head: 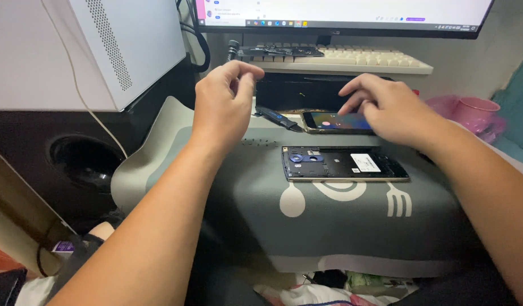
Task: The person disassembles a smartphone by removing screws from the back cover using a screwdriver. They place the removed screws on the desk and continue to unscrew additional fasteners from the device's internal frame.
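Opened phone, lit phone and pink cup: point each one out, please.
Opened phone (343,164), head view, on the dark inner frame at its middle.
Lit phone (329,121), head view, on the glowing screen left of the right hand.
Pink cup (478,112), head view, on its outer wall.

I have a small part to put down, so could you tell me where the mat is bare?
The grey mat is bare in front of the opened phone and left of it, under the left hand. Behind it is crowded: lit phone, blue-tipped tool, right hand.
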